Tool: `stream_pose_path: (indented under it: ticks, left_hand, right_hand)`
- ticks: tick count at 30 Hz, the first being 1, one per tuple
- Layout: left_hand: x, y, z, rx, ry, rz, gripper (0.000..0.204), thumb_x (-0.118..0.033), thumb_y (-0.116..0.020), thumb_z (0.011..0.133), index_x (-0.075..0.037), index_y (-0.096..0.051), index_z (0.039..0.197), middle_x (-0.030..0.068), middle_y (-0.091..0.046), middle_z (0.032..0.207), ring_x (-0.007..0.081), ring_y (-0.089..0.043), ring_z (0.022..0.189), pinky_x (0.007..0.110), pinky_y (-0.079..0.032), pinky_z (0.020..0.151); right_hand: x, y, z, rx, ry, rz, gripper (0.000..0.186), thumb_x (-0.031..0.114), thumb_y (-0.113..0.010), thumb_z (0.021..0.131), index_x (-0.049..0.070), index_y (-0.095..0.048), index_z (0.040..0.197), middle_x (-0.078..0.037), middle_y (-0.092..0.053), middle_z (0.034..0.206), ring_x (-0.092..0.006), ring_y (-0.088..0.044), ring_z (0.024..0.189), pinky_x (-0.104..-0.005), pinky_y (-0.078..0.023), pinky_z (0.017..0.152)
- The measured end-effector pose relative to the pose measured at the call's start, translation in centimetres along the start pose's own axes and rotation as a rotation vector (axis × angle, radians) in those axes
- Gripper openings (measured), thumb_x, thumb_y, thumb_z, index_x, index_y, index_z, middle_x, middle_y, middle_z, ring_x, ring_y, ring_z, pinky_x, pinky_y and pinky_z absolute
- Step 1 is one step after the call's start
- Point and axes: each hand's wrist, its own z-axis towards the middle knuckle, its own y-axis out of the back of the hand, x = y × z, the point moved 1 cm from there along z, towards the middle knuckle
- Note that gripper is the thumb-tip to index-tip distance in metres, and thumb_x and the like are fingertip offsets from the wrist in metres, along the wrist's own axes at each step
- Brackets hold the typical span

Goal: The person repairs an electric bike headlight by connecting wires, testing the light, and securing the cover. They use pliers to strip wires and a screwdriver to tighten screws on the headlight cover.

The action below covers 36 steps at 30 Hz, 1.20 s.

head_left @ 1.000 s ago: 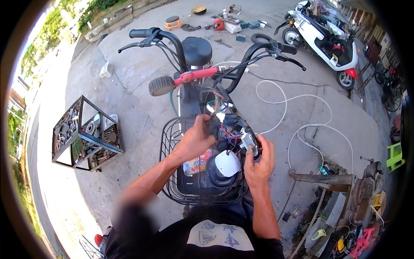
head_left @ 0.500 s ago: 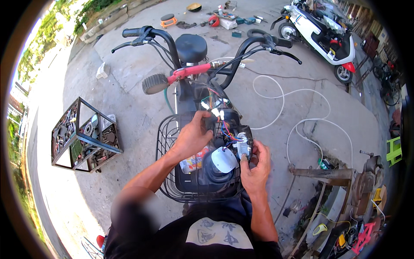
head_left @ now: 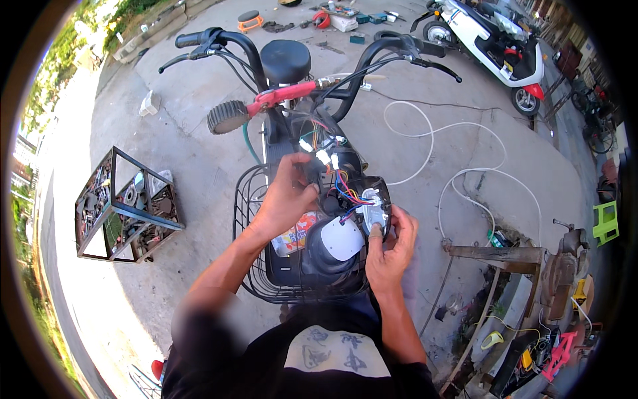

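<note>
A small black-edged housing with a silver-grey back is gripped by my right hand, thumb on its near end and fingers along its right side. Coloured wires run from it toward white plug connectors on the bike's front. My left hand is closed beside the connectors, thumb and fingers bent toward each other; what they hold, if anything, cannot be made out. Below both hands is a round dark part with a white plate, over the black wire basket. A colourful packet lies under my left wrist.
Handlebars with brake levers and a red-handled tool with a ridged black wheel stand beyond. At left is a metal frame bin of parts. A white hose loops on the ground; a bench with a vise stands right.
The view has shifted slightly, so the bike and its surroundings sit a little farther up and left. My right hand still holds the housing, and my left hand stays by the connectors.
</note>
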Motion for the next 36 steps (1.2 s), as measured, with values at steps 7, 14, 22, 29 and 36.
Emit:
stream_pose_path:
  ticks: [7, 14, 22, 29, 36]
  left_hand:
    - [0.6, 0.2, -0.2, -0.016, 0.0, -0.077, 0.061, 0.002, -0.067, 0.109, -0.008, -0.039, 0.162, 0.0159, -0.056, 0.131, 0.0235, -0.081, 0.106, 0.036, -0.072, 0.086]
    - [0.7, 0.7, -0.2, -0.038, -0.003, -0.107, 0.061, 0.001, -0.068, 0.109, -0.009, -0.039, 0.162, 0.0139, -0.057, 0.128, 0.0213, -0.079, 0.106, 0.035, -0.072, 0.086]
    - [0.3, 1.1, -0.5, 0.003, 0.025, -0.081, 0.06, -0.001, -0.069, 0.109, -0.008, -0.042, 0.162, 0.0141, -0.062, 0.126, 0.0196, -0.078, 0.102, 0.034, -0.072, 0.086]
    - [1.0, 2.0, -0.1, 0.04, 0.025, 0.021, 0.062, -0.004, -0.072, 0.109, -0.007, -0.043, 0.163, 0.0144, -0.065, 0.13, 0.0155, -0.076, 0.093, 0.033, -0.069, 0.08]
    - [-0.7, 1.8, -2.6, -0.066, -0.117, 0.572, 0.068, -0.017, -0.084, 0.103, -0.005, -0.05, 0.161, 0.0181, -0.064, 0.137, 0.0207, -0.074, 0.098, 0.038, -0.064, 0.082]
  right_hand:
    - [-1.1, -0.2, -0.6, 0.108, -0.272, 0.424, 0.073, -0.012, -0.071, 0.103, -0.003, -0.042, 0.17, -0.018, -0.054, 0.162, -0.0274, -0.058, 0.149, -0.0395, -0.052, 0.123]
    - [0.1, 0.8, -1.1, 0.241, -0.473, 0.539, 0.089, -0.011, -0.074, 0.102, -0.003, -0.028, 0.177, -0.022, -0.051, 0.169, -0.028, -0.058, 0.151, -0.0414, -0.05, 0.125]
    - [0.6, 1.4, -1.5, 0.316, -0.455, 0.476, 0.087, -0.01, -0.074, 0.102, -0.002, -0.029, 0.177, -0.019, -0.063, 0.159, -0.0251, -0.068, 0.139, -0.0387, -0.059, 0.113]
    - [1.1, 1.1, -1.4, 0.328, -0.412, 0.309, 0.083, -0.009, -0.076, 0.102, -0.002, -0.036, 0.174, -0.018, -0.068, 0.152, -0.0227, -0.071, 0.134, -0.036, -0.06, 0.108]
    - [1.5, 1.1, -1.2, 0.34, -0.434, 0.327, 0.086, -0.009, -0.079, 0.099, -0.002, -0.036, 0.173, -0.018, -0.069, 0.15, -0.0235, -0.072, 0.132, -0.0348, -0.061, 0.103]
